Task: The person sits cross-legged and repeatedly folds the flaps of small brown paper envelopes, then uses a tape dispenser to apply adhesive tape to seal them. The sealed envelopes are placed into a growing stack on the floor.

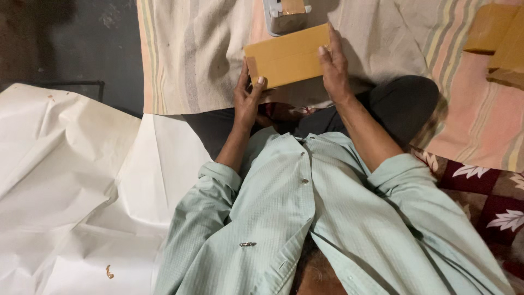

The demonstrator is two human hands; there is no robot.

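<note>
Your left hand (246, 101) and your right hand (334, 65) both grip a flat brown cardboard box (287, 55), held out in front of you above your lap. The left hand closes on the lower left corner of the box, thumb on the near face and fingers behind it. The right hand clamps the right end, fingers laid flat along that edge up to the top corner. The box sits tilted, its right end higher in the view than its left. It hangs over a striped cloth (196, 49) spread on the floor, pale beige with pink and green bands toward the right. Just beyond the box, touching its far edge in the view, lies a grey tape dispenser (284, 16) holding a brown roll; whether the two actually touch cannot be told. At the upper right, well apart from your hands, lies a stack of similar cardboard boxes (499, 41) on the same cloth. To your left, large creased sheets of white paper (71, 180) cover the floor, with a small brown scrap (109, 271) on them. To your right lies a dark red cushion with a white leaf pattern (491, 199). You wear a pale green shirt (305, 218), sleeves rolled up to the elbow.
</note>
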